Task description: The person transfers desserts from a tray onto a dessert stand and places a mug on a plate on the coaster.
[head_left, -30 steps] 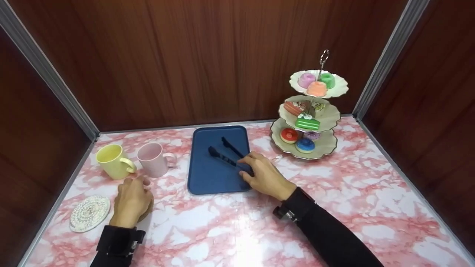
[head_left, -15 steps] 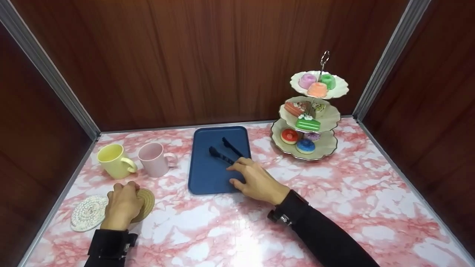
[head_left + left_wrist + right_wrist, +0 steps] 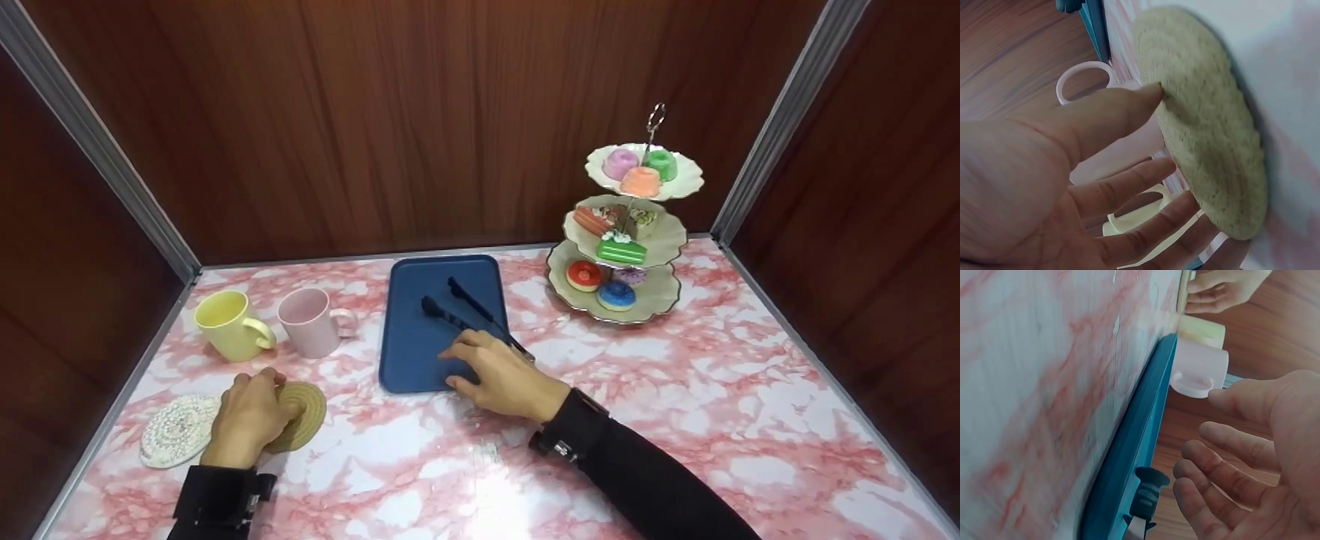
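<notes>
My left hand (image 3: 247,420) touches a round tan woven coaster (image 3: 311,412), which lies on the table. In the left wrist view, the thumb tip rests on the coaster's face (image 3: 1202,124) while the loosely extended fingers reach its edge. A white beaded coaster (image 3: 180,431) lies left of this hand. My right hand (image 3: 510,375) hovers over the front right part of a blue tray (image 3: 420,360), fingers parted and holding nothing. Black tongs (image 3: 480,307) lie spread on the tray, their handle end reaching its right edge, partly hidden by that hand.
Behind the left hand stand a yellow mug (image 3: 229,330) and a pink mug (image 3: 311,330). At the back right, a three-tier stand (image 3: 664,300) bears several toy cakes and doughnuts. Wood-grain walls (image 3: 375,135) enclose the pink marbled table (image 3: 675,397).
My right hand has let go of the tongs and drawn back to the left and front. The tan coaster has slid right, out from under my left hand, which shifted slightly left.
</notes>
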The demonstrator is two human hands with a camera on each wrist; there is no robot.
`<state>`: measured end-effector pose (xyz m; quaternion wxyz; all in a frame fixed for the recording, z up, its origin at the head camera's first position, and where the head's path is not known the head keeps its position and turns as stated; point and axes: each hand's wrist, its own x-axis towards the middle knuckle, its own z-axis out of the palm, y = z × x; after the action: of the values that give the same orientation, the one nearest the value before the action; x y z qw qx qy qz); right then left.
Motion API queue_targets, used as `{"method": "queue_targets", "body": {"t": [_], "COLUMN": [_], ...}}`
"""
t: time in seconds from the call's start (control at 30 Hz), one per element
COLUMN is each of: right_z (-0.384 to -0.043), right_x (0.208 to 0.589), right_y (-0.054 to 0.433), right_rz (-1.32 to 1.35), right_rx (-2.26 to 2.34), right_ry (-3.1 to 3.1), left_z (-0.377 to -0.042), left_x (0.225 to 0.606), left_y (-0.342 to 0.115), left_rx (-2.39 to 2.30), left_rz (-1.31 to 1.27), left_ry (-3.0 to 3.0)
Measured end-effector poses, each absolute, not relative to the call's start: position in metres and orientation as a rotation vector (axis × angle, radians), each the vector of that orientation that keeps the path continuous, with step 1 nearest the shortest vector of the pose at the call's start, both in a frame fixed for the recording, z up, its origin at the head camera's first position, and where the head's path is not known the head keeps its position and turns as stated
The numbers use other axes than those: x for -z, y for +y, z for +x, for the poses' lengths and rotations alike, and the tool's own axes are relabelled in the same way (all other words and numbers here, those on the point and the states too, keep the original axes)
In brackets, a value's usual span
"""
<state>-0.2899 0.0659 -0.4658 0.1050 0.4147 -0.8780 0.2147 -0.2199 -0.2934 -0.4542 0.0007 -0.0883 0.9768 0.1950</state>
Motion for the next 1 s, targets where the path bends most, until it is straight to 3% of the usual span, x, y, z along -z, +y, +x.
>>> {"method": "queue_targets", "body": {"t": [1.0], "right_z": [-0.263], "right_x": [0.475], "right_y": [0.029], "right_rz": [1.49], "right_rx": [-0.476], "right_ry": [-2.526], "left_z": [-0.213], "left_x": [0.459], "left_y": [-0.23], "left_rx": [-0.623], "left_rz": [-0.064], "left_ry": [3.129]}}
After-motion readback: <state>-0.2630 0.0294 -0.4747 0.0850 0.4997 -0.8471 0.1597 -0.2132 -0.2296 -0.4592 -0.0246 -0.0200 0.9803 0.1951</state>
